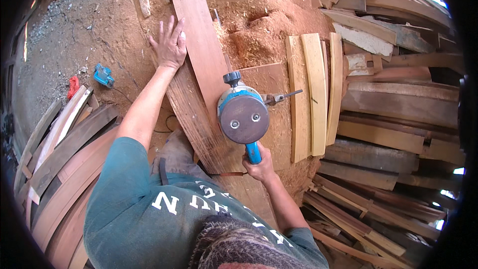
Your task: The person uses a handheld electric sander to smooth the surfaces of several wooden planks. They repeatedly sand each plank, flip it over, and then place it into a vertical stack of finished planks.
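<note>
My right hand (260,163) is wrapped round the blue handle of a router (244,119). The tool has a round dark cap with two screws, a black knob on its far side and a guide rod sticking out to the right. It stands over the right edge of a long reddish board (200,40). My left hand (170,45) lies flat with fingers spread at that board's left edge, farther away, where a rougher brown plank (186,102) runs alongside. The router's bit and base are mostly hidden under its body.
Several pale boards (313,94) lie to the right, before a big stack of planks (398,97). More planks (74,169) are piled at the left. A second blue power tool (103,75) and a red item (73,86) lie on the ground. Sawdust (259,35) is heaped beyond the router.
</note>
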Demonstrator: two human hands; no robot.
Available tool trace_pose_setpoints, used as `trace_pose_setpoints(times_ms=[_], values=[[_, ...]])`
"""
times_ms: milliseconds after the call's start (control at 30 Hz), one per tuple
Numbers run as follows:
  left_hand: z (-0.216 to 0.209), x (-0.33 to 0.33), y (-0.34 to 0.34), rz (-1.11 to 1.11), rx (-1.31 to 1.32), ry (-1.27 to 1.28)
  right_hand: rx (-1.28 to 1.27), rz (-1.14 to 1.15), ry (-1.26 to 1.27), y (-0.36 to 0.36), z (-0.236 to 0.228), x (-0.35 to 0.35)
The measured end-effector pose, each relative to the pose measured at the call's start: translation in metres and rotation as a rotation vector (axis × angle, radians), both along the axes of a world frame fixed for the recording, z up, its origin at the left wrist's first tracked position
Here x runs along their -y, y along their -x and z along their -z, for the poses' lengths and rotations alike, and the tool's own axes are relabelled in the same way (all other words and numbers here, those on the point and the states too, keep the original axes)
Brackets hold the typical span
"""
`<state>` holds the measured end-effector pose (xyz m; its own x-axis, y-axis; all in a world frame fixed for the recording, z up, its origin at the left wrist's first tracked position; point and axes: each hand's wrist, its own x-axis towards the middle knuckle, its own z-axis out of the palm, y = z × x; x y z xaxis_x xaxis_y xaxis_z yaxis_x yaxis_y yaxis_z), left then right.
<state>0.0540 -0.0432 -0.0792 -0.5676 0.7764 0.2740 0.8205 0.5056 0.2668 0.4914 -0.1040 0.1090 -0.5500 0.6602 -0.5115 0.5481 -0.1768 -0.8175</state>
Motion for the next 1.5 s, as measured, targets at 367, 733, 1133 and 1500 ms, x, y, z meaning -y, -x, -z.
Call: trace_pose_setpoints(times_ms=[367, 733, 1133, 1500], values=[[-0.016, -0.003, -0.008, 0.019, 0.076, -0.066, -0.18, 0.002, 0.002, 0.077, 0.041, -0.071], [-0.014, -0.001, -0.005, 0.028, 0.104, 0.041, -0.258, 0.013, 0.018, 0.159, 0.059, -0.128], [-0.035, -0.003, -0.009, 0.087, 0.178, 0.122, -0.282, 0.012, -0.027, 0.23, 0.071, -0.183], [-0.041, -0.004, -0.008, 0.106, 0.248, 0.075, -0.291, 0.004, -0.061, 0.275, 0.078, -0.216]])
